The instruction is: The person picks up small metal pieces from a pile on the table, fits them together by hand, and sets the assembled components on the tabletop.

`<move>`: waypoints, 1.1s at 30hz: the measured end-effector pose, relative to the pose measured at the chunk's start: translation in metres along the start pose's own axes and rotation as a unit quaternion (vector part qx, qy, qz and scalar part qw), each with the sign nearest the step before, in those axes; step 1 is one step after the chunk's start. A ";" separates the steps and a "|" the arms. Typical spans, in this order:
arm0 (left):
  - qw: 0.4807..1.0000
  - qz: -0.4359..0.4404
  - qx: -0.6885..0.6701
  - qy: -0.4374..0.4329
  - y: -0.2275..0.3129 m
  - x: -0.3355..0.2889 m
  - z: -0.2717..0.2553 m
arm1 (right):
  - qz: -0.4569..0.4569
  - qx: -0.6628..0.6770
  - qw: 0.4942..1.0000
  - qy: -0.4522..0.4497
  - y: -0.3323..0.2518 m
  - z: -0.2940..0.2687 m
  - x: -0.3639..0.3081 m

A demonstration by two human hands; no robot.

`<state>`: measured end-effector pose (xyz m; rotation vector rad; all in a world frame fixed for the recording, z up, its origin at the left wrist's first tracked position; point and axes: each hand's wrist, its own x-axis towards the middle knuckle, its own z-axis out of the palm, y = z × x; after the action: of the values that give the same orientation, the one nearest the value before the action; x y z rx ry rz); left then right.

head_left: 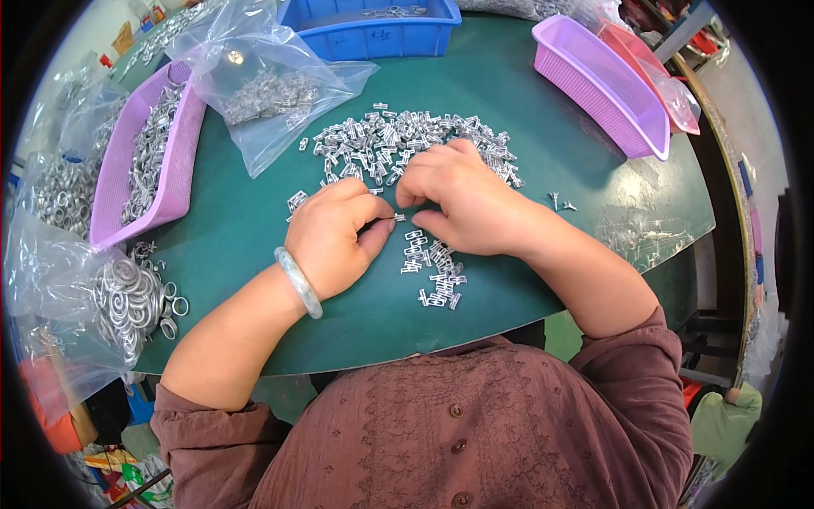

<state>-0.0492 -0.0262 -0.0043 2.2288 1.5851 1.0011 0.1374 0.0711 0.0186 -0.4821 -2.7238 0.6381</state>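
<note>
My left hand (332, 231), with a pale bangle at the wrist, pinches a small silver metal clip (398, 218) between thumb and forefinger. Close by on the right, my right hand (462, 197) has its fingers curled at the near edge of a heap of silver clips (373, 140); whether anything is in its fingertips is hidden. A smaller cluster of similar clips (439, 273) lies nearer to me, below the right hand. A few more clips (297, 200) lie just beyond the left hand.
A purple basket of metal rings (191, 119) stands left, beside plastic bags and loose rings (127, 297). Beyond the heap are a clear bag of small parts (271, 95) and a blue bin (373, 38). A purple basket (602, 93) stands at far right on the green table (509, 293).
</note>
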 end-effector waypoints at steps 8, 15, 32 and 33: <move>1.000 0.002 0.000 -0.024 0.004 0.001 -0.002 | -0.049 -0.104 0.987 0.110 0.016 0.011 0.001; 0.998 -0.003 -0.050 -0.026 0.004 0.001 -0.005 | -0.043 -0.045 0.996 0.057 0.014 0.005 -0.001; 0.999 -0.042 -0.035 -0.005 0.003 0.002 -0.002 | -0.050 -0.032 0.996 0.072 0.011 0.014 0.001; 0.998 -0.042 -0.035 -0.005 0.003 0.002 -0.002 | -0.053 -0.029 0.995 0.074 0.010 0.015 0.001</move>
<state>-0.0481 -0.0257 -0.0002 2.0999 1.5995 1.0048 0.1335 0.0745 0.0015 -0.3792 -2.6129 0.4781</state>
